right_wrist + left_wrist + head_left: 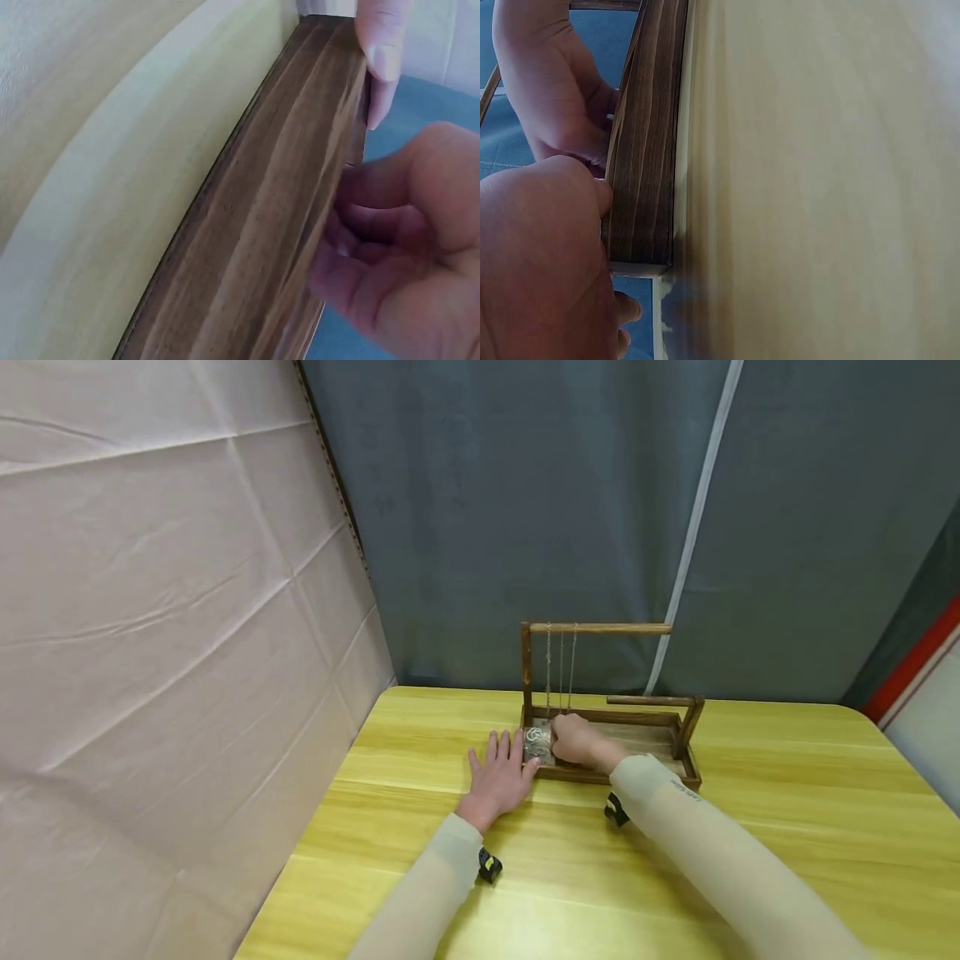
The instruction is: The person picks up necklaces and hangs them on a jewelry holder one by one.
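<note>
Yellow wood-grain table (787, 827) fills the foreground, with a pale cloth wall to the left and a grey-blue curtain behind. From the left, a sleeved forearm reaches forward and the left hand (501, 774) lies palm down on the table, fingers straight and spread a little, its thumb side touching the left end of a dark wooden jewellery stand (611, 710); it holds nothing. The stand sits near the table's far edge, its long axis running left to right across the view, with a tray base, a tall post at the left end carrying a high rail, and a shorter rail at the right end. Thin chains (561, 668) hang straight down from the high rail toward the tray. The right hand (577, 740) is inside the left part of the tray, knuckles up and fingers curled, beside a small silvery packet (537, 742); whether it actually pinches anything cannot be told. Its sleeved forearm crosses the tray's front wall, coming in from the lower right.
</note>
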